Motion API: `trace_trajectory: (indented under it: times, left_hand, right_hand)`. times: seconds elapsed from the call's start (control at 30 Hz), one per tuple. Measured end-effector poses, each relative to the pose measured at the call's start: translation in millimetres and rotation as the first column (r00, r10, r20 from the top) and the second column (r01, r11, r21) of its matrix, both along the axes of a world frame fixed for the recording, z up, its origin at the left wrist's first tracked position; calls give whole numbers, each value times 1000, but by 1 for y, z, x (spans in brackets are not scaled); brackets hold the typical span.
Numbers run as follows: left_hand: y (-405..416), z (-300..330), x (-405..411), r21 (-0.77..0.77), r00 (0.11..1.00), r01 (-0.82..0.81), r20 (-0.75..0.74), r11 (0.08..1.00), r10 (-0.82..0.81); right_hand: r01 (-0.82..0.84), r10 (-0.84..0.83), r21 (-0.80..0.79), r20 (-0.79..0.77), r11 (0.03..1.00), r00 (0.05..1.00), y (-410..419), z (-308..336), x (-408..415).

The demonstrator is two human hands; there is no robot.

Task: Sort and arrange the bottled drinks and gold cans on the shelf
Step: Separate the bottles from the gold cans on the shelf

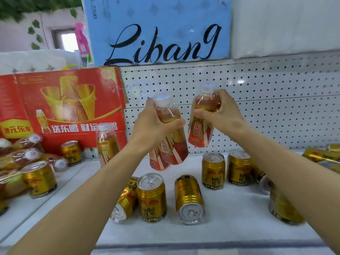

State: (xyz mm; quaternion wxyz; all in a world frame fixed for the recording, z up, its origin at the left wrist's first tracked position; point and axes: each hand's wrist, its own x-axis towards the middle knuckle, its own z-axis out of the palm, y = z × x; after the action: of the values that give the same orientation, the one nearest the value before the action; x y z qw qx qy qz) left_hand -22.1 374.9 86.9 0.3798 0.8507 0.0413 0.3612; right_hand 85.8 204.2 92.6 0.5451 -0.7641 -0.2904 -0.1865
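Both hands raised over the middle of the shelf [230, 223], each closed around bottled drink. Left hand [152, 126] wrapped around the shoulders of two bottles [172, 144] held together, bases hanging clear of the shelf; right hand [219, 115] curled about the neck and shoulder of a single bottle [200, 131], tilted, label toward the camera. Another bottle [106, 144] upright at the far left by the red carton [64, 107], more lying in a heap at the left edge. Gold cans [151, 196] scattered nearer: some upright, two on their sides. Probably moderately heavy with liquid, thin plastic likely to give under a squeeze, glossy film possibly slick; best taken at the shoulder just below the cap, or around the labelled waist. Cans stiffer, prone to roll when lying down.
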Motion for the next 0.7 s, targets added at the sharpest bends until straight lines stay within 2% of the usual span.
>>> trace_trajectory:
  times: [0.13,0.3,0.57,0.7]
  left_hand:
    - [-9,14,-40,-27,991,-50,121,998,53]
    - [-17,15,-94,-39,969,-160,184,986,164]
    - [7,-15,-179,-88,966,-252,31,964,255]
    - [28,-27,-227,-104,947,-320,7,942,322]
  right_hand:
    - [-64,63,25,44,998,997,-17,17,-41]
    - [-171,169,20,76,985,983,-28,16,-94]
    - [-333,335,-47,42,942,941,-8,-3,-169]
    - [-437,439,-75,14,896,898,24,-14,-205]
